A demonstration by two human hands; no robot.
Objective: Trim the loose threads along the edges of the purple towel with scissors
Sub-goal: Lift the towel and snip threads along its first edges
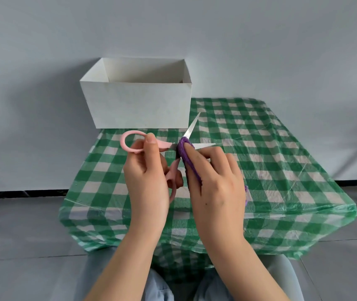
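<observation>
Holding both hands up over the near part of the counter (271,148), which is draped in a green-and-white checked plastic cloth. My left hand (149,181) is curled around the pink plastic-handled scissors (169,148): one handle loop sticks out to the left past the thumb, the other runs down behind the palm, so I can see only part of it. The two steel blades stand apart in a wide V, one tip pointing up toward the box, the other pointing right, partly behind my right fingers.

My right hand (214,181) pinches the purple terry towel (187,153), bunched into a narrow fold that runs along the index finger. The top of that fold sits right at the crotch of the blades, touching or nearly so; I cannot tell which. A small scrap of purple shows at the right edge of that hand, near the wrist side. Most of the towel is hidden behind the hand.

A white open-topped cardboard box (138,105) stands at the far left corner of the counter, against the pale grey wall; what I see of its inside is bare white card. Below the counter edge, my knees in light blue trousers. Grey tiled floor on either side.
</observation>
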